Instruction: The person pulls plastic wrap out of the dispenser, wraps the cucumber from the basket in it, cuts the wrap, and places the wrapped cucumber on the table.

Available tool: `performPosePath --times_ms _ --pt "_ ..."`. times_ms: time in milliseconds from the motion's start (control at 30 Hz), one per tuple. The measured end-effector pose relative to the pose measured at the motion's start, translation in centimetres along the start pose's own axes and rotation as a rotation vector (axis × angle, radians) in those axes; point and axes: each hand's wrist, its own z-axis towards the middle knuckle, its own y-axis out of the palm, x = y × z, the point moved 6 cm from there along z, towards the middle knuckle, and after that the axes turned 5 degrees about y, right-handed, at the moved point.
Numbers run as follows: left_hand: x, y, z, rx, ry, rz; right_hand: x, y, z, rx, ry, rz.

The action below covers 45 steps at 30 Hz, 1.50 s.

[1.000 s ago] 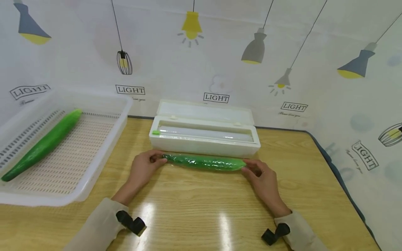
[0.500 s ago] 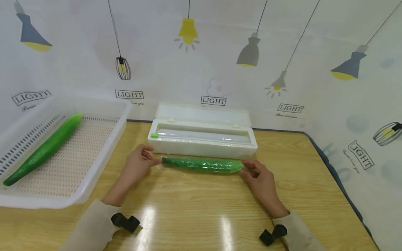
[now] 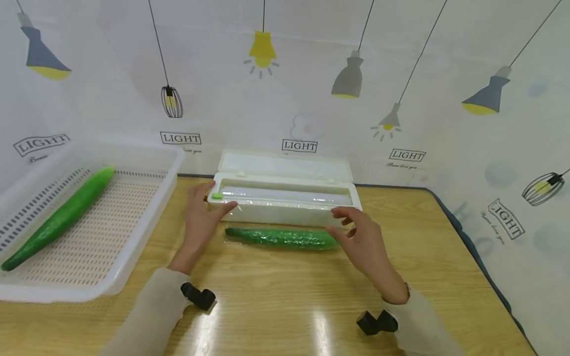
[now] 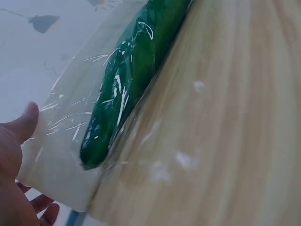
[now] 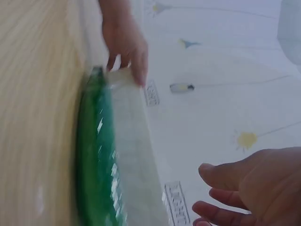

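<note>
A green cucumber (image 3: 285, 238) covered in shiny clear plastic wrap lies on the wooden table, in front of a long white cling film box (image 3: 278, 213). The box's lid is raised, and a white roll (image 3: 285, 194) lies inside. At the box's left end is my left hand (image 3: 199, 217), its thumb over the front edge and its other fingers beside the end. In the left wrist view, clear film (image 4: 56, 122) stretches between cucumber and box. My right hand (image 3: 362, 237) has loosely bent fingers with nothing between them, near the cucumber's light-green right end and the box's right front.
A white perforated basket (image 3: 171, 185) stands at the left with another cucumber (image 3: 62, 217) lying in it. A small green slider (image 3: 217, 196) sits at the box's left front edge. Behind the table is a wall covering (image 3: 222, 74) printed with lamps.
Both hands have left the wrapped cucumber's ends. The left hand has moved forward to the box's left end; the right has risen slightly toward the box. The cucumber stays on the table.
</note>
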Motion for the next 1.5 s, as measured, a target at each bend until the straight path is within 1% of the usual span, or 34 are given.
performPosePath --times_ms 133,200,267,333,467,600,700,800,967,1133,1300,1400,1500 --pt "-0.2 0.3 0.2 0.049 0.060 -0.072 -2.6 2.0 1.6 -0.037 -0.062 0.074" --pt "-0.5 0.4 0.1 0.061 0.083 -0.094 -3.8 3.0 2.3 -0.062 -0.097 0.096" --pt "-0.7 0.4 0.1 0.065 0.103 -0.102 -4.8 4.2 3.0 -0.093 -0.125 0.114" --pt "-1.0 0.4 0.1 0.062 0.106 -0.101 -5.6 5.2 3.6 -0.131 -0.157 0.139" --pt "-1.5 0.5 -0.2 0.065 0.122 -0.107 -6.7 7.4 4.8 -0.186 -0.196 0.170" --pt "-1.5 0.7 -0.3 0.050 0.179 -0.132 -7.6 9.1 6.0 -0.224 -0.235 0.186" --pt "-1.5 0.9 -0.2 0.035 0.210 -0.153 -8.2 10.2 6.8 -0.255 -0.252 0.179" --pt "-1.4 0.9 0.0 0.025 0.230 -0.157 -8.6 10.9 7.6 -0.276 -0.242 0.168" --pt "-1.3 0.8 0.7 0.007 0.265 -0.156 -9.0 11.7 8.4 -0.275 -0.232 0.157" --pt "-1.4 0.6 1.0 -0.008 0.280 -0.176 -9.0 12.7 9.1 -0.281 -0.229 0.166" --pt "-1.5 0.4 0.9 -0.021 0.291 -0.173 -9.2 14.1 9.6 -0.289 -0.237 0.176" --pt "-1.2 0.1 0.7 -0.017 0.299 -0.179 -9.6 15.3 10.0 -0.295 -0.259 0.134" --pt "-0.1 -0.4 0.3 -0.021 0.315 -0.175 -9.9 16.4 10.3 -0.306 -0.265 0.086"
